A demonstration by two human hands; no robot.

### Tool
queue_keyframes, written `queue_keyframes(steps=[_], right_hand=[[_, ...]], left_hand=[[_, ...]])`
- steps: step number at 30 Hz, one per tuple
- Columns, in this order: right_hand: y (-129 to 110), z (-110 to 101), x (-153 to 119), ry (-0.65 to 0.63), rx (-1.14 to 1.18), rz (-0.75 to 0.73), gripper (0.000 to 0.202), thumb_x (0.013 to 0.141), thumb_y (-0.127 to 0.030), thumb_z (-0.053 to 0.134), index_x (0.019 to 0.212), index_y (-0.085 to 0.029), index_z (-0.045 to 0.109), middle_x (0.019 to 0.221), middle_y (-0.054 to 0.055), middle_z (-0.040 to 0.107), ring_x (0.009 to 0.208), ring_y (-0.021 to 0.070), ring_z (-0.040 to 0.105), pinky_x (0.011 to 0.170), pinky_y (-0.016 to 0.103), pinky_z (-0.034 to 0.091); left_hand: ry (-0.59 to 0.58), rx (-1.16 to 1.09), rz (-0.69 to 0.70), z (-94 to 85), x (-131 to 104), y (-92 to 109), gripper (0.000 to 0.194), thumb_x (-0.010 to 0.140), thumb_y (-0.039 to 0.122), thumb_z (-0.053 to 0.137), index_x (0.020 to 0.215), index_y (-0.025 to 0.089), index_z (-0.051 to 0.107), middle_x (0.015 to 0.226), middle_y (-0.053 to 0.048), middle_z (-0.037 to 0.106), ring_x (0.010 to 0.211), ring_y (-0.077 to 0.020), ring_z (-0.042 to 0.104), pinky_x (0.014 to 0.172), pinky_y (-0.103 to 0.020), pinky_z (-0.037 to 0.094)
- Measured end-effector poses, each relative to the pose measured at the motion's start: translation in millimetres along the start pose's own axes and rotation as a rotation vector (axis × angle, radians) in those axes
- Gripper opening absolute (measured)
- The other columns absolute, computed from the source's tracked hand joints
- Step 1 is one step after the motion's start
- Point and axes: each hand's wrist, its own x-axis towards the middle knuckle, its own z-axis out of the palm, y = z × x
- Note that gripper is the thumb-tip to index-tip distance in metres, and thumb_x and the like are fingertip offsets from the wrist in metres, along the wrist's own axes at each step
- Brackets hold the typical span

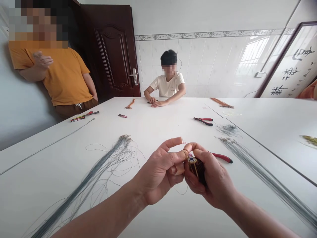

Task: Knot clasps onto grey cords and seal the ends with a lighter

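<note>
On table [160, 124]: strand bundle [85, 181] left of left hand [158, 172], another [268, 178] right of right hand [215, 175]; pliers [201, 120] beyond.

It was probably a small craft workroom: grey string bundles [83, 182] lay left and right on a white tabletop [158, 124], pliers [206, 119] lay nearer its far edge, and a person [170, 84] sat there.

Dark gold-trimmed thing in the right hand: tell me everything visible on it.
The dark thing is small and blocky, with thin gold-coloured lines along its edges and a round, pale-ringed mark with a dark centre near its upper end. It looks hard; plastic or metal, I can't tell. It sits tilted in the grip of the right hand, whose fingers hide much of it. The left hand is close to its upper end; contact is unclear. It's held above the white table.
</note>
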Motion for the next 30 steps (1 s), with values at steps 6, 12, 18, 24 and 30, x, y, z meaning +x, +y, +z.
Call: queue_keyframes(steps=[6,12,18,24,30], right_hand=[[-7.0,-2.8,-1.2,0.046,-0.002,-0.189,0.025,0.082,-0.047,0.055,0.087,-0.023,0.049,0.053,-0.006,0.049,0.040,0.0056,0.034,0.039,0.017,0.026],[-13.1,-0.5,-8.5,0.303,-0.400,-0.445,0.027,0.076,-0.029,0.068,0.096,-0.026,0.051,0.075,-0.002,0.063,0.046,0.0060,0.042,0.041,0.018,0.035],[-9.7,11.6,-15.7,0.301,-0.469,-0.453,0.024,0.077,-0.029,0.066,0.095,-0.025,0.050,0.078,-0.001,0.065,0.044,0.0049,0.042,0.040,0.017,0.036],[-8.3,15.5,-18.1,0.332,-0.497,-0.399,0.025,0.077,-0.031,0.066,0.095,-0.025,0.049,0.074,-0.003,0.062,0.047,0.0057,0.042,0.041,0.016,0.036],[-6.8,2.7,-11.3,0.348,-0.552,-0.505,0.025,0.077,-0.031,0.065,0.097,-0.026,0.050,0.073,-0.002,0.065,0.044,0.0056,0.042,0.039,0.016,0.038]], left_hand=[[0.023,0.030,0.091,-0.6,0.0,2.8,0.035,0.076,0.017,0.068,0.106,0.027,0.053,0.064,0.008,0.042,0.048,-0.0001,0.033,0.049,-0.014,0.031],[0.071,0.215,0.310,-2.2,-2.4,7.2,0.030,0.080,0.017,0.064,0.105,0.027,0.050,0.065,0.008,0.049,0.050,-0.0005,0.032,0.052,-0.016,0.030],[0.064,0.282,0.389,-4.2,-0.6,2.1,0.028,0.080,0.014,0.064,0.102,0.026,0.052,0.072,0.007,0.057,0.052,0.0002,0.038,0.053,-0.015,0.032],[0.050,0.307,0.435,-5.7,4.3,-3.6,0.030,0.078,0.013,0.065,0.103,0.025,0.052,0.074,0.005,0.059,0.062,-0.0030,0.049,0.057,-0.015,0.037],[0.119,0.350,0.488,-2.8,2.1,-2.5,0.033,0.076,0.013,0.064,0.103,0.024,0.051,0.073,0.003,0.059,0.059,-0.0037,0.047,0.054,-0.016,0.036]])
